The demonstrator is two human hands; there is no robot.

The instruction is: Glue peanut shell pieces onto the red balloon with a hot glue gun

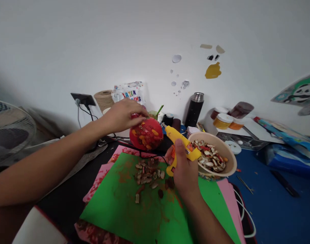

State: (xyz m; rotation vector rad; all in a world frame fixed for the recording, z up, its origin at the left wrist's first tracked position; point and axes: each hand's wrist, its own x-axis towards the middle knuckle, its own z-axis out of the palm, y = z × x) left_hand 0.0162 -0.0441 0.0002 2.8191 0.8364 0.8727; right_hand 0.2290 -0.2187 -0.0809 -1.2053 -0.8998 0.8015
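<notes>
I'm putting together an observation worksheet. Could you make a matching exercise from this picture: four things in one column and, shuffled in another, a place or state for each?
Column one:
1. Yellow glue gun
2. Red ball-shaped object
3. Beige bowl
4. Black flask

Column two:
A. Contains shell pieces
B. Stands near the wall, topped with a silver-coloured cap
C. Under the fingers of the left hand
D. Gripped in the right hand

Right pairs: 1-D, 2-C, 3-A, 4-B.

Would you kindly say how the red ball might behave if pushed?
The red ball would probably roll, given its rounded shape. It may be slippery where bare and smooth-looking, while the raised orange pieces could catch.
</notes>
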